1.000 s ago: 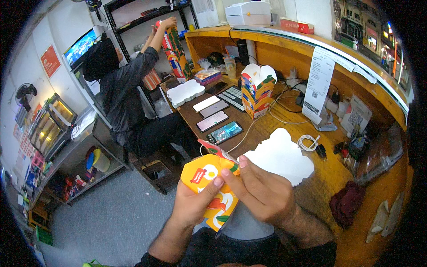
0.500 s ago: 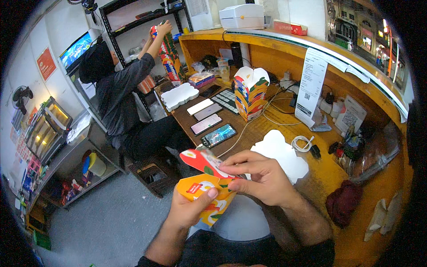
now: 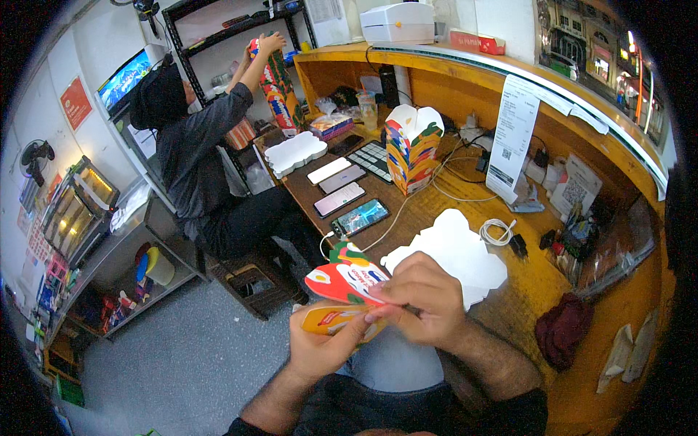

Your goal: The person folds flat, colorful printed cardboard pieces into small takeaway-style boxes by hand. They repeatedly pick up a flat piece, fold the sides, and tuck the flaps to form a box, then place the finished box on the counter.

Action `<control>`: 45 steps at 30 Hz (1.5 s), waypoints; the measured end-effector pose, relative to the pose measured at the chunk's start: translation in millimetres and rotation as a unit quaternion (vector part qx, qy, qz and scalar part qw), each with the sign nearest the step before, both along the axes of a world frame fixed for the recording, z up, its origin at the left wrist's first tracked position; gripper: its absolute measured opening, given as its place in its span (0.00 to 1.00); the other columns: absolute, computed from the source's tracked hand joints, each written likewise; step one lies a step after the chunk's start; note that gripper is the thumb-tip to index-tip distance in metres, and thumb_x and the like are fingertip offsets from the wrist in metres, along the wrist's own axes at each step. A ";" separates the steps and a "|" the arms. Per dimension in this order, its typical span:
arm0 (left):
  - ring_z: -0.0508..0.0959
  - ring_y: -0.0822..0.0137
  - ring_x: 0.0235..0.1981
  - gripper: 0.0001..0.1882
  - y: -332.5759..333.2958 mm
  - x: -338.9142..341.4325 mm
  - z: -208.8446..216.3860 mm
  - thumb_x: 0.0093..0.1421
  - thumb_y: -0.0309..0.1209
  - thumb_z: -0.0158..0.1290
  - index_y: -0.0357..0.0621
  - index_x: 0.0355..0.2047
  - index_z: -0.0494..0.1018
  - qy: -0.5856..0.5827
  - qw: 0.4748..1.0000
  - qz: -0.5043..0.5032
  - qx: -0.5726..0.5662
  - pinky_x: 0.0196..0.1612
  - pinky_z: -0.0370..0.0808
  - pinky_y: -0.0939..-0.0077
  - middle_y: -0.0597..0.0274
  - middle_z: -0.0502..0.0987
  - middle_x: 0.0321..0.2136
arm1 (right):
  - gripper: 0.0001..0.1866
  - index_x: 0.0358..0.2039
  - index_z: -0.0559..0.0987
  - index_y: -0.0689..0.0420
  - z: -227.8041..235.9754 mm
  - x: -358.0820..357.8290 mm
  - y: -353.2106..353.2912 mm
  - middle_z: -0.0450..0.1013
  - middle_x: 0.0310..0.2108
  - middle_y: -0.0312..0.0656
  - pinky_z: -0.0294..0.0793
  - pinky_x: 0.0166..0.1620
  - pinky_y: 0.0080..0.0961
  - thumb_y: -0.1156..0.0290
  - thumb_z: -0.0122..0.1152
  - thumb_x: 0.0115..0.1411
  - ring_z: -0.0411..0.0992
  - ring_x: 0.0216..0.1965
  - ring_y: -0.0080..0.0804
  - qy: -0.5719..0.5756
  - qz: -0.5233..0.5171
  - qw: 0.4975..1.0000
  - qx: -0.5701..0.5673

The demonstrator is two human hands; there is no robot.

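Note:
A red, orange and green printed cardboard food carton (image 3: 338, 282), partly folded, is held above my lap in both hands. My left hand (image 3: 320, 347) grips its orange side, thumb on top. My right hand (image 3: 425, 299) pinches the edge of the red panel near the fold. Just beyond my right hand, flat carton blanks (image 3: 458, 251) lie white side up on the desk. A stack of nested, opened cartons (image 3: 414, 152) stands farther back.
Phones (image 3: 360, 218) and a keyboard (image 3: 371, 161) lie on the wooden desk (image 3: 502, 320). A long receipt (image 3: 512, 138) hangs from the shelf edge. A seated co-worker (image 3: 200, 152) at the left holds up a tall stack of cartons (image 3: 280, 94). A maroon cloth (image 3: 563, 330) lies at the right.
The carton has tilted in my hands, and its red panel now shows more of its face. My right hand has shifted slightly down along the edge. The co-worker's hands stay raised.

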State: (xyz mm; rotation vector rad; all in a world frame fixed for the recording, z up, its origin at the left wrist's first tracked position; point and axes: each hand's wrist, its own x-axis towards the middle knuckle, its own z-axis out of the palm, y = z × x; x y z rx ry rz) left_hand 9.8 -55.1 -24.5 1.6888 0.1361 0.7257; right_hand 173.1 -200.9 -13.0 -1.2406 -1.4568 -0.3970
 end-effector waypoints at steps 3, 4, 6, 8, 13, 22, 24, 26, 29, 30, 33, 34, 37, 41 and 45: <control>0.90 0.68 0.37 0.10 -0.2 -2.4 2.8 0.63 0.24 0.68 0.32 0.42 0.84 -0.024 0.999 -0.007 0.030 0.41 0.85 0.73 0.53 0.90 0.37 | 0.15 0.43 0.88 0.57 5.4 -5.9 -2.8 0.83 0.35 0.41 0.79 0.42 0.36 0.69 0.81 0.56 0.79 0.37 0.40 -0.047 -0.010 0.999 0.020; 0.90 0.67 0.37 0.10 0.3 -4.6 4.2 0.63 0.24 0.68 0.32 0.42 0.84 -0.033 0.998 -0.008 0.048 0.41 0.86 0.73 0.53 0.90 0.36 | 0.14 0.40 0.87 0.57 8.3 -7.7 -2.3 0.83 0.35 0.41 0.79 0.40 0.35 0.66 0.81 0.57 0.78 0.35 0.39 -0.050 -0.016 0.998 0.023; 0.90 0.65 0.36 0.09 5.7 -10.7 2.3 0.62 0.24 0.68 0.32 0.42 0.85 0.011 0.995 -0.008 0.101 0.41 0.86 0.71 0.52 0.90 0.35 | 0.13 0.34 0.85 0.56 7.8 -8.0 -1.1 0.81 0.32 0.39 0.76 0.36 0.35 0.63 0.81 0.57 0.76 0.32 0.39 -0.060 -0.027 0.998 0.014; 0.91 0.64 0.34 0.08 11.8 -15.9 4.2 0.61 0.24 0.68 0.33 0.41 0.86 0.027 0.991 -0.026 0.128 0.41 0.86 0.71 0.51 0.90 0.34 | 0.15 0.30 0.80 0.52 4.0 -5.9 0.0 0.74 0.26 0.37 0.72 0.31 0.36 0.61 0.80 0.56 0.72 0.27 0.39 -0.074 -0.038 0.997 -0.007; 0.90 0.62 0.32 0.07 37.3 -27.8 11.1 0.60 0.21 0.68 0.36 0.39 0.87 -0.052 0.966 -0.151 0.202 0.38 0.85 0.71 0.51 0.90 0.33 | 0.23 0.23 0.70 0.47 14.9 -19.4 -8.4 0.68 0.22 0.31 0.67 0.25 0.31 0.52 0.76 0.59 0.70 0.24 0.32 -0.214 -0.048 0.973 -0.072; 0.89 0.65 0.30 0.06 38.1 -42.2 21.3 0.53 0.22 0.72 0.35 0.30 0.86 0.029 0.984 -0.099 0.144 0.36 0.85 0.70 0.53 0.89 0.28 | 0.24 0.22 0.71 0.49 1.6 -36.2 0.7 0.70 0.23 0.32 0.66 0.25 0.30 0.53 0.80 0.56 0.70 0.23 0.30 -0.192 -0.036 0.978 -0.074; 0.89 0.65 0.32 0.07 42.3 -49.0 16.6 0.58 0.25 0.70 0.33 0.35 0.85 0.061 0.990 -0.047 0.115 0.39 0.85 0.68 0.53 0.89 0.32 | 0.23 0.25 0.74 0.50 8.5 -33.8 -1.3 0.72 0.25 0.33 0.69 0.26 0.32 0.53 0.81 0.56 0.73 0.25 0.32 -0.204 -0.069 0.969 -0.121; 0.89 0.63 0.35 0.11 42.1 -52.3 9.7 0.63 0.27 0.68 0.33 0.41 0.83 0.040 0.998 0.027 0.035 0.42 0.86 0.66 0.52 0.88 0.37 | 0.22 0.31 0.76 0.51 7.2 -35.3 1.5 0.74 0.26 0.34 0.71 0.28 0.34 0.51 0.81 0.56 0.75 0.26 0.34 -0.152 -0.091 0.976 -0.129; 0.88 0.58 0.43 0.18 43.0 -41.5 -5.1 0.73 0.32 0.59 0.32 0.57 0.76 -0.111 0.983 0.129 -0.070 0.51 0.85 0.62 0.53 0.86 0.46 | 0.24 0.43 0.78 0.50 -10.0 -42.0 8.7 0.77 0.35 0.39 0.77 0.33 0.38 0.49 0.80 0.57 0.78 0.32 0.39 -0.085 -0.088 0.983 -0.139; 0.87 0.58 0.46 0.18 40.1 -36.9 -4.0 0.73 0.32 0.58 0.32 0.58 0.75 -0.118 0.978 0.128 -0.114 0.53 0.84 0.61 0.52 0.85 0.48 | 0.26 0.47 0.79 0.50 -18.3 -45.0 11.7 0.78 0.39 0.41 0.79 0.36 0.39 0.48 0.80 0.58 0.79 0.34 0.41 -0.066 -0.080 0.985 -0.141; 0.82 0.55 0.58 0.24 37.5 -34.3 -10.5 0.75 0.34 0.55 0.35 0.66 0.68 -0.070 0.968 0.100 -0.219 0.63 0.79 0.57 0.48 0.79 0.59 | 0.31 0.60 0.78 0.43 -29.6 -51.0 20.5 0.74 0.53 0.47 0.82 0.48 0.43 0.49 0.79 0.59 0.78 0.47 0.46 -0.113 -0.045 0.988 -0.091; 0.82 0.54 0.59 0.25 34.3 -33.5 -8.8 0.75 0.34 0.55 0.36 0.67 0.67 -0.064 0.960 0.067 -0.264 0.64 0.78 0.55 0.48 0.79 0.60 | 0.33 0.63 0.77 0.40 -34.1 -54.0 21.7 0.71 0.57 0.49 0.81 0.52 0.44 0.49 0.79 0.60 0.76 0.51 0.48 -0.120 -0.063 0.985 -0.105; 0.77 0.48 0.66 0.31 29.9 -34.2 -11.4 0.74 0.35 0.55 0.40 0.73 0.62 -0.037 0.913 -0.053 -0.403 0.69 0.74 0.50 0.49 0.74 0.67 | 0.37 0.69 0.75 0.33 -40.9 -60.4 23.9 0.63 0.65 0.52 0.77 0.62 0.47 0.50 0.79 0.60 0.69 0.62 0.52 -0.122 -0.105 0.978 -0.132; 0.72 0.50 0.70 0.38 23.8 -42.6 -20.5 0.71 0.35 0.60 0.40 0.76 0.57 0.018 0.938 -0.070 -0.339 0.70 0.71 0.50 0.50 0.69 0.70 | 0.37 0.70 0.75 0.31 -49.5 -60.9 26.3 0.58 0.68 0.55 0.72 0.65 0.46 0.52 0.79 0.61 0.65 0.66 0.54 -0.102 -0.119 0.980 -0.124; 0.65 0.54 0.75 0.40 29.3 -58.7 -19.7 0.71 0.26 0.60 0.38 0.78 0.54 0.076 0.961 -0.228 -0.136 0.76 0.61 0.54 0.50 0.62 0.75 | 0.39 0.71 0.74 0.30 -49.1 -59.0 27.6 0.55 0.69 0.55 0.73 0.65 0.46 0.56 0.80 0.60 0.64 0.66 0.54 -0.079 -0.102 0.985 -0.110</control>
